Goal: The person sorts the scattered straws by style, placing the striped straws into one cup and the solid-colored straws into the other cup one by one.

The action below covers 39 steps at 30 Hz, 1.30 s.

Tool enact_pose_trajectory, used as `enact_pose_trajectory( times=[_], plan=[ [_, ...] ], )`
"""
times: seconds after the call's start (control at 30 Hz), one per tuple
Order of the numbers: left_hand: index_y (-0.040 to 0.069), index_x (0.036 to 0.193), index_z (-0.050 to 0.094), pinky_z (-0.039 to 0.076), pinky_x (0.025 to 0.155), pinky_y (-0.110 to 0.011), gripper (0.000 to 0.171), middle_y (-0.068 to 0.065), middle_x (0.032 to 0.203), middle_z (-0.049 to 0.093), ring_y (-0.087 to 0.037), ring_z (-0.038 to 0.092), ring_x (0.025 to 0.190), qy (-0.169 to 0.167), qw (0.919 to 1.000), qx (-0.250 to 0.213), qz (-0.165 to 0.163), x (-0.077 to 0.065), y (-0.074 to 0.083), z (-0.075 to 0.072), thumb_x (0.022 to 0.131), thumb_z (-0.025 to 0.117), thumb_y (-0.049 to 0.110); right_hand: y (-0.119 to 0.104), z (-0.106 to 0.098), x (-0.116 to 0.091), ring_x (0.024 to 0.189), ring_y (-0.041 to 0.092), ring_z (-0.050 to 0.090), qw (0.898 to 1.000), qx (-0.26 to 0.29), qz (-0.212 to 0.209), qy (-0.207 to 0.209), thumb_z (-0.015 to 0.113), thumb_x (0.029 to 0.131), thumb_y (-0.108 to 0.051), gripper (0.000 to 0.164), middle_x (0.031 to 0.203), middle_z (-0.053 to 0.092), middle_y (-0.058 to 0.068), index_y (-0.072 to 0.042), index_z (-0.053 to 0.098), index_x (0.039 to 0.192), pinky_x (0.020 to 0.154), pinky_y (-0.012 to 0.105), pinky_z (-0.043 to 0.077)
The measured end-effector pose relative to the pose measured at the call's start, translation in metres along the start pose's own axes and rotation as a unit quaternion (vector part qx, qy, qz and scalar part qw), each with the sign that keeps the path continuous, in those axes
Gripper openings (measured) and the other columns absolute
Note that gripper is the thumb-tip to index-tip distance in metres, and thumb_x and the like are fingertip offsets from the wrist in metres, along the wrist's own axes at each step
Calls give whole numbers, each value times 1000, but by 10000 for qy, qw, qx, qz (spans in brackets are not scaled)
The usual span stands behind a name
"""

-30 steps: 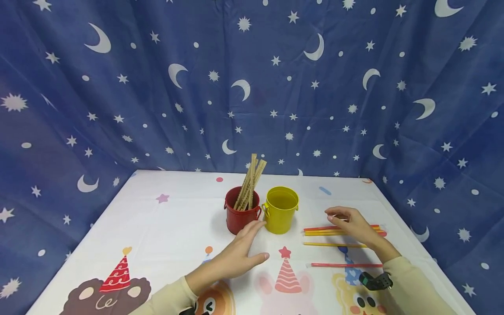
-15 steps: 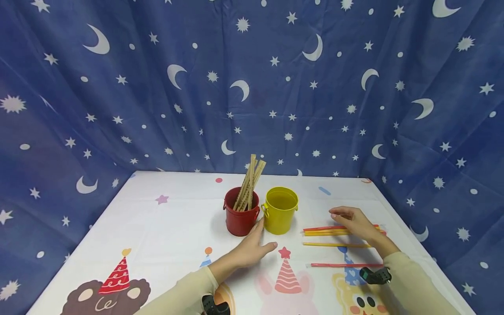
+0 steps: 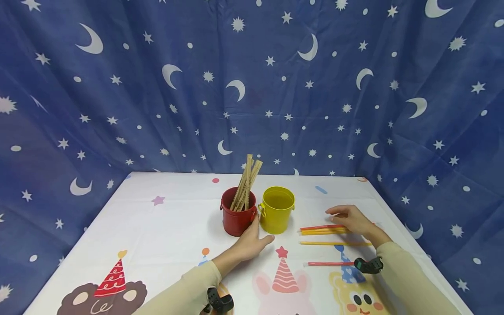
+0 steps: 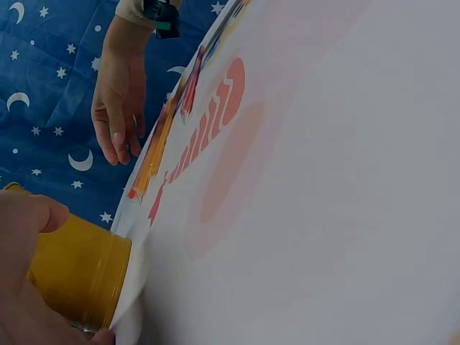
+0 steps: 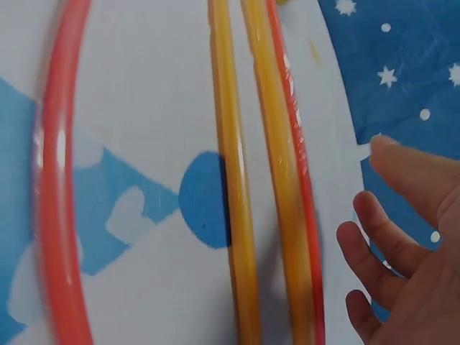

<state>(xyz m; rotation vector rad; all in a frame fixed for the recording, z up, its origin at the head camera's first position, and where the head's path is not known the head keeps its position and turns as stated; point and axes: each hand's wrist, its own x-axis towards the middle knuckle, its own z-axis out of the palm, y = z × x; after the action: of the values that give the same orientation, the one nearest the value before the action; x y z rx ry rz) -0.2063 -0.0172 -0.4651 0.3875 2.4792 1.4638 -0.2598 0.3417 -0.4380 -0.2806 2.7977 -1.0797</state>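
My left hand [image 3: 249, 246] has its fingers extended at the gap between a red bucket [image 3: 235, 223] and a yellow bucket [image 3: 278, 218]. The left wrist view shows its thumb and fingers on either side of the yellow bucket [image 4: 90, 269]; whether they touch it I cannot tell. Long tan strips [image 3: 247, 186] with dark markings lean in the red bucket. My right hand [image 3: 351, 219] hovers, fingers loosely bent, over a bundle of glossy red and orange sticks [image 3: 320, 232], holding nothing. Apart from the bundle lie a single orange stick [image 5: 233, 144] and a single red stick [image 5: 61, 165].
A white cloth [image 3: 189, 210] printed with party animals and hats covers the table. Behind and at both sides hangs a blue curtain [image 3: 252, 105] with moons and stars. Dark straps with devices [image 3: 368, 265] sit on both wrists.
My left hand has moved right and forward, its fingers reaching in between the two buckets. The right hand stays nearly still above the sticks. The head view has shifted slightly.
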Motion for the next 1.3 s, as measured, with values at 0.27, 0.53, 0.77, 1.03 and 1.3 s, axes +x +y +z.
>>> enact_pose_trajectory(
  times=[0.27, 0.53, 0.77, 1.03, 1.3],
  plan=[
    [4, 162, -2, 18, 128, -56, 100, -16, 171, 8, -35, 17, 158, 400, 9991, -109, -128, 14, 0, 7, 95, 66, 34, 9, 6, 13, 92, 19, 55, 9990, 73, 230, -386, 67, 95, -9, 25, 118, 70, 19, 0, 74, 117, 75, 18, 47],
    [1, 162, -3, 18, 129, -52, 105, -17, 170, 12, -33, 21, 157, 631, 9973, -372, 56, 28, -2, 8, 92, 69, 31, 12, 4, 21, 87, 17, 49, 9957, 163, -29, -913, 72, 92, -10, 20, 102, 70, 13, 1, 76, 107, 72, 22, 41],
    [1, 162, 0, 18, 129, -52, 104, -18, 170, 16, -32, 22, 157, 666, 9963, -526, 147, 35, -4, 7, 91, 71, 31, 16, 1, 22, 94, 20, 49, 9934, 163, -76, -1133, 73, 92, -14, 19, 106, 65, 12, -1, 76, 106, 83, 28, 41],
    [-1, 161, 8, 20, 128, -52, 96, -21, 167, 24, -34, 27, 155, 631, 9955, -533, 460, 41, -9, 7, 94, 71, 26, 21, -2, 21, 93, 19, 48, 9924, 166, -210, -1197, 73, 92, -16, 21, 103, 64, 12, -1, 76, 107, 82, 27, 40],
    [2, 153, 31, 29, 125, -51, 77, -18, 151, 45, -33, 41, 146, 649, 9933, -643, 707, 43, -13, 8, 92, 73, 23, 21, -3, 20, 97, 20, 48, 9930, 147, 180, -1162, 74, 91, -20, 21, 105, 61, 9, -4, 78, 105, 84, 30, 40]
  ],
)
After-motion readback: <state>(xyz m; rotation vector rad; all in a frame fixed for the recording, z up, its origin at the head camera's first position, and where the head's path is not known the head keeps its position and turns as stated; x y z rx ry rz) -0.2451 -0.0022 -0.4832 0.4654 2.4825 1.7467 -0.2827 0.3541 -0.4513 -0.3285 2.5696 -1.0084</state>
